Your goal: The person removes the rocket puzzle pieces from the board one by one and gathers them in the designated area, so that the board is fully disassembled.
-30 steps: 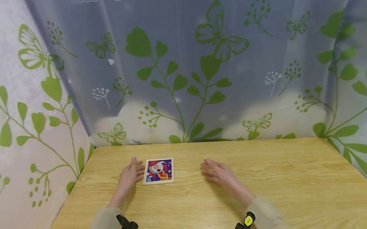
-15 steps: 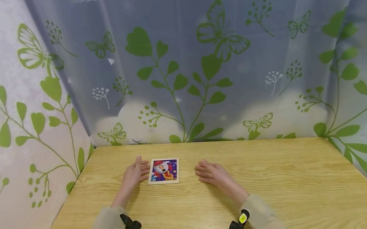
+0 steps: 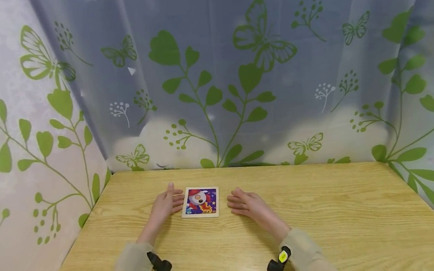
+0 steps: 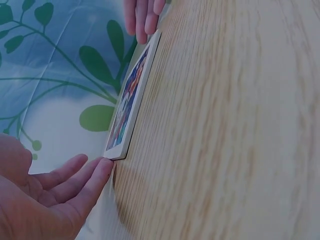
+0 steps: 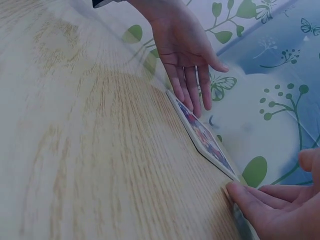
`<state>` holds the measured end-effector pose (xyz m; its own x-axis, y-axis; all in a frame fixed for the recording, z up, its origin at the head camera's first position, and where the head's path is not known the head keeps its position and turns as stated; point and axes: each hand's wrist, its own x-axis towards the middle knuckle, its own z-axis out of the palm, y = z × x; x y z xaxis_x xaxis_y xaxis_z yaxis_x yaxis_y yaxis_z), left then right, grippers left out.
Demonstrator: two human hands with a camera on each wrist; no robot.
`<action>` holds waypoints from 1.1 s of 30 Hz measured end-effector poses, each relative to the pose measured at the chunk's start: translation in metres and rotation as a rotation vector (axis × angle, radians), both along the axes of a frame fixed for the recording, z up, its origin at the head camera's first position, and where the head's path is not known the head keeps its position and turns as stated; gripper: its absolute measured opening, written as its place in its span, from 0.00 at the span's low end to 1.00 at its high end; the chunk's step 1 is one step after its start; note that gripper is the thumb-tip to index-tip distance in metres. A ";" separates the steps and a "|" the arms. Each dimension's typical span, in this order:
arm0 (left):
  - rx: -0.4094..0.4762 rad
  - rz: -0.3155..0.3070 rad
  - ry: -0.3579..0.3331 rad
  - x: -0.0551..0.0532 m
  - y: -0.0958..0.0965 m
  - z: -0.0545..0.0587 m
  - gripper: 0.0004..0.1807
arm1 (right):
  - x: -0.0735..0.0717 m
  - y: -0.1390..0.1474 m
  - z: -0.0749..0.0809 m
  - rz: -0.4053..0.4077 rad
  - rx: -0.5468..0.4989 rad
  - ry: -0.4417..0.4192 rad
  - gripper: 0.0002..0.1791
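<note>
A thin square picture board point(image 3: 200, 202) with a pale wooden border lies flat on the table, showing a cartoon rocket on purple. At its left edge is my left hand point(image 3: 164, 205), fingers extended and palm turned inward. In the left wrist view, the fingertips point(image 4: 106, 165) of that hand meet the board's near corner. My right hand point(image 3: 255, 207) is held a small gap to the right of the board, its fingers fairly straight and holding nothing. The right wrist view has the board point(image 5: 202, 132) lying between both hands.
The wood-grain table point(image 3: 230, 250) reaches back to a blue-grey curtain point(image 3: 211, 87) printed with green leaves and butterflies. Similar patterned cloth point(image 3: 16, 176) closes off the left side, and more hangs on the right. Each sleeve carries a black wrist camera point(image 3: 161, 267).
The board has slid to the right across the table, with my left hand moving along at its left edge. My right hand has shifted left, narrowing the gap to the board.
</note>
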<state>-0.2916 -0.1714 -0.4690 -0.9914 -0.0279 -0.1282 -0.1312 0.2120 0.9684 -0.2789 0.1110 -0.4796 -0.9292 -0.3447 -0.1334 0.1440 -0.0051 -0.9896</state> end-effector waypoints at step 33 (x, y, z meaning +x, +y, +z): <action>0.093 -0.096 -0.046 0.007 0.023 -0.002 0.21 | 0.004 0.003 0.005 -0.049 0.081 -0.001 0.33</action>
<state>-0.2848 -0.1485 -0.4713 -0.9819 0.0810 -0.1712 -0.1593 0.1351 0.9779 -0.2745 0.1141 -0.4747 -0.9446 -0.2869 -0.1597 0.1464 0.0674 -0.9869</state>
